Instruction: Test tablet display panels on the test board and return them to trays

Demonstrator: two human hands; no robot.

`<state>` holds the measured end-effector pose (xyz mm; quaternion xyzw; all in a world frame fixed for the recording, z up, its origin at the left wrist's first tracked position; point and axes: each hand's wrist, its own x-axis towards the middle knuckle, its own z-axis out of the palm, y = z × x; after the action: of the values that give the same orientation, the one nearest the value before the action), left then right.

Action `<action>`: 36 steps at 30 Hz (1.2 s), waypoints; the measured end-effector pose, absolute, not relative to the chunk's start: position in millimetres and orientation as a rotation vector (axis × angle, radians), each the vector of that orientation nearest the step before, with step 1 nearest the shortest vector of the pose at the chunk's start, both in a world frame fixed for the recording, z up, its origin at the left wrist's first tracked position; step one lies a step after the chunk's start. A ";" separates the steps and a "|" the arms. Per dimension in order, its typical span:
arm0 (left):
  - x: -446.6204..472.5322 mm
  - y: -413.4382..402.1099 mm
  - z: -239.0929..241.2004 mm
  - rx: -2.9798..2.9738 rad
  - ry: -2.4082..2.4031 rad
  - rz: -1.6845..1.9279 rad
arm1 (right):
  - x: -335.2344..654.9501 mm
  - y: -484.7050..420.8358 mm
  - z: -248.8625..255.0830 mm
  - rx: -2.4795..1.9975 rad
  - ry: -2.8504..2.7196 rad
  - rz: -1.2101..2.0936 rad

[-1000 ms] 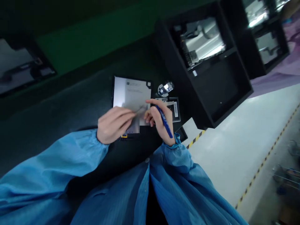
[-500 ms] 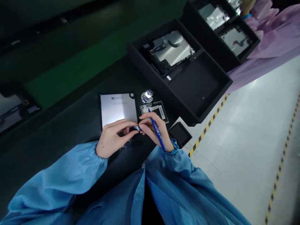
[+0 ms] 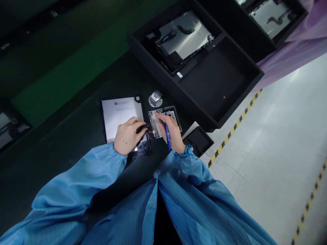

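Note:
My left hand (image 3: 129, 136) pinches a small black part (image 3: 143, 128) at the right edge of a black-framed tablet panel (image 3: 121, 117), whose white back carries a printed code. My right hand (image 3: 170, 131) grips a blue marker pen (image 3: 167, 134) and rests on a black-outlined sheet with white pieces (image 3: 163, 119). A thin red and black wire (image 3: 151, 135) curves out beside that sheet. A round metal part (image 3: 155, 99) lies just above it, beyond both hands.
A large black foam tray (image 3: 204, 68) holding a tablet unit (image 3: 181, 39) stands beyond the hands, with another tray (image 3: 273, 20) behind it. A small black tray (image 3: 198, 141) sits at the bench corner. A lilac sleeve (image 3: 288, 58) shows upper right, above a floor with yellow-black tape (image 3: 235, 137).
My hands have drawn slightly apart, and the right hand now rests on the sheet. The left hand has moved down onto the panel's edge. The whole view has shifted as my head moved.

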<state>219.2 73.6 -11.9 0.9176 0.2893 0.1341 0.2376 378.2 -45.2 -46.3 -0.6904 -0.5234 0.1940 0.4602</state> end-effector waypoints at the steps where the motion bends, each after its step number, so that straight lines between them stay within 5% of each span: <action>1: 219.4 73.6 -12.1 2.512 0.791 0.366 | 377.7 -46.0 -45.3 -1.696 -1.284 0.484; 36: 222.6 65.6 -18.9 2.464 0.753 0.448 | 373.4 -54.2 -41.5 -1.704 -1.272 0.470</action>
<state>222.6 65.6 -18.9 0.9097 0.2780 0.1655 0.2602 373.4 -54.2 -41.5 -0.6933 -0.5176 0.1912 0.4635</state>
